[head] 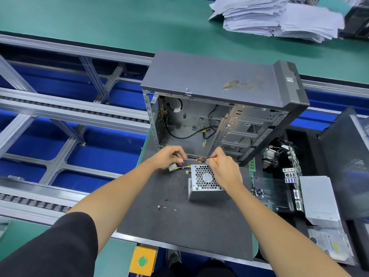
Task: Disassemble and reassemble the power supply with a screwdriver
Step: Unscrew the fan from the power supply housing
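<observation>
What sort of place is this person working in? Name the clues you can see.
Probably a factory or workshop bench for computer assembly or repair. Clues: aluminium roller conveyor rails, an opened computer case on a dark mat, and a loose motherboard beside it.

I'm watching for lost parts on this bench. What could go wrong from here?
The loose screws lie unboxed on the dark mat near its front edge; a sleeve or forearm might sweep them off. Both hands are busy: the left hand pinches the screwdriver shaft and the right hand holds its handle, so the power supply sits unsteadied.
</observation>
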